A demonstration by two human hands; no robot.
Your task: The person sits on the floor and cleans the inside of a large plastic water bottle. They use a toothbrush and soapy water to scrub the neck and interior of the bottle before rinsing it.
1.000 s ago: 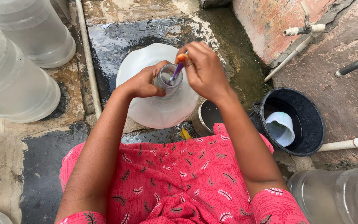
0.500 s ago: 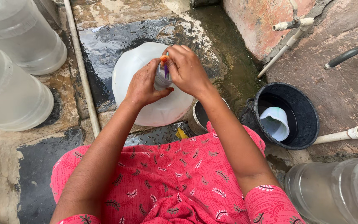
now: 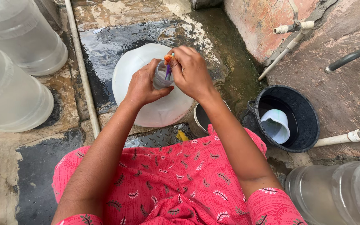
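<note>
a red patterned garment (image 3: 176, 183) is seen along the bottom of the frame, with both forearms extended up from it toward the centre. at the lower right corner a clear water jug (image 3: 334, 196) is partly shown. just above the garment a yellow scrap (image 3: 182, 136) is found on the wet floor (image 3: 105, 46), beside a steel vessel (image 3: 201, 118) that is mostly covered by the right forearm.

at centre frame a large white jug (image 3: 155, 104) is stood upright on the floor. its neck (image 3: 161, 78) is clamped by the left hand (image 3: 143, 85), fingers wrapped around it. the right hand (image 3: 192, 73) is closed on a small brush (image 3: 168, 66) with an orange and purple handle, which is held at the mouth of the neck; how far it goes in cannot be told. the two hands are close together, nearly touching.

at right of centre a black bucket (image 3: 309, 125) is placed against the wall, with a white scoop (image 3: 275, 125) inside. a white pipe (image 3: 82, 71) is run up the left of the frame. at upper left two more clear jugs (image 3: 17, 71) are stood. at upper right a tap pipe (image 3: 292, 29) is mounted on the wall.
</note>
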